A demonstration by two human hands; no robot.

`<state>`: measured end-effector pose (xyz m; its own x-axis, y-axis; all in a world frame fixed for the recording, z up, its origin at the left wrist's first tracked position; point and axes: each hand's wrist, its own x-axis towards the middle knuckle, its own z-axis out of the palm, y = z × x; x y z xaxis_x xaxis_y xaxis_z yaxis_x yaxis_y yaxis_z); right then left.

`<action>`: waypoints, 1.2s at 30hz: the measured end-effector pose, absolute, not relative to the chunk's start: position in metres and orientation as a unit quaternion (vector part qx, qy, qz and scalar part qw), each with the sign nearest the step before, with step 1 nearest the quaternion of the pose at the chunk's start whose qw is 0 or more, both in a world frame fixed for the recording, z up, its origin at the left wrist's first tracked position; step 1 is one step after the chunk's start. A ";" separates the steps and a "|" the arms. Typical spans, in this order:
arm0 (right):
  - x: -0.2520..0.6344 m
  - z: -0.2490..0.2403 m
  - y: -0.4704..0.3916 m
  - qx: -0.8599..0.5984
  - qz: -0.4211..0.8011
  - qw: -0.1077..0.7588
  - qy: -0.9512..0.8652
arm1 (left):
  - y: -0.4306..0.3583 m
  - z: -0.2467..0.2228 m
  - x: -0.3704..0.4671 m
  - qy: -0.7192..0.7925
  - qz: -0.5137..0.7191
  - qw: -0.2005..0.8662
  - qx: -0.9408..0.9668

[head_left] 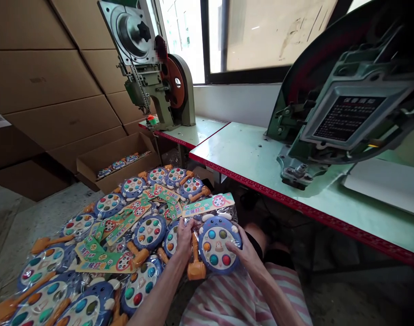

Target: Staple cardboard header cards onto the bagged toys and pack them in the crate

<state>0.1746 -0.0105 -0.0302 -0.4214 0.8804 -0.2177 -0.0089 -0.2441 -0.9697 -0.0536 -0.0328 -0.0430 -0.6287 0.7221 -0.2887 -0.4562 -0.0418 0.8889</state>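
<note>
A bagged toy set (219, 240) lies over my lap, a round blue-rimmed toy with colored buttons and rabbit-like ears. Inside the same clear bag is an orange hammer (196, 262), and a green printed header card (208, 204) tops it. My right hand (244, 251) grips the toy's right edge, thumb over its face. At the bag's left side, beside the hammer handle, my left hand (185, 235) closes on the plastic. Many similar bagged toys (149, 232) are piled to the left, touching the held one.
An open cardboard box (88, 165) with more bagged toys stands behind the pile, before stacked cartons (50, 81). A red-edged table (240, 145) runs along the right, carrying a green machine (349, 113). Another machine (152, 77) stands farther back.
</note>
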 end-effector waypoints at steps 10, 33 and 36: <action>0.209 -0.025 -0.001 -0.521 0.589 0.369 -0.496 | -0.006 -0.034 -0.007 0.501 0.710 0.483 0.108; 0.188 -0.057 -0.008 -0.459 0.653 0.355 -0.487 | -0.088 -0.039 -0.212 0.724 0.651 0.218 0.064; 0.189 -0.057 -0.008 -0.461 0.650 0.350 -0.493 | -0.088 -0.039 -0.215 0.761 0.605 0.177 0.151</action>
